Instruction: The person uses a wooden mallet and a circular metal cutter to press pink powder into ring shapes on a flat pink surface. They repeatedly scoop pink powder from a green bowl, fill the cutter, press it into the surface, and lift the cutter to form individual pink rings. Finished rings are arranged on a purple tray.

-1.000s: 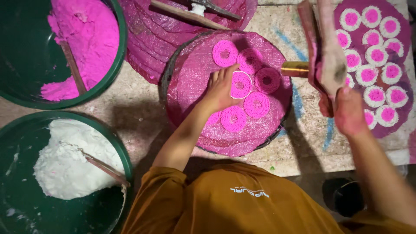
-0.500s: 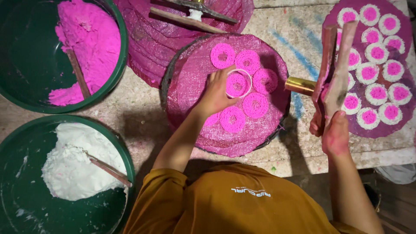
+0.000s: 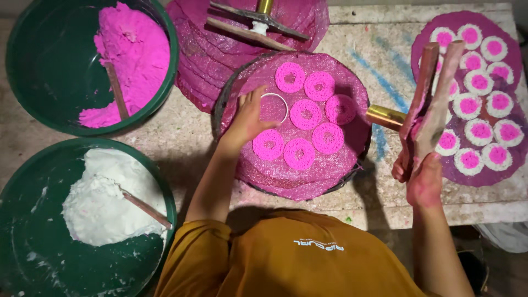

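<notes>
— Where is the ring (image 3: pixel 273 107)?

— It lies flat on the pink mesh mat (image 3: pixel 335 165), at the left end of the seven pink noodle coils (image 3: pixel 306 114). The left hand (image 3: pixel 248 118) rests on its left rim with fingers spread and loose, gripping nothing.

— And the other hand?

— The right hand (image 3: pixel 419 175) is closed around the two wooden handles of a press (image 3: pixel 426 102), held upright just right of the mat. Its brass barrel (image 3: pixel 386 116) points toward the coils.

— What can't you make out?

— The press handles cover part of a second mat (image 3: pixel 514 151) carrying white coils with pink centres (image 3: pixel 479 82); that mat is cut off at the right edge. The tray under the first mat shows only as a dark rim.

— What else is around?

— A stack of pink mats (image 3: pixel 198 60) behind, with another press (image 3: pixel 258 25) lying on it. On the left, a green tub of pink dough (image 3: pixel 132 49) and a green tub of white dough (image 3: pixel 104 203), each with a stick in it. The person's orange shirt (image 3: pixel 291 258) hides the table's near edge.
</notes>
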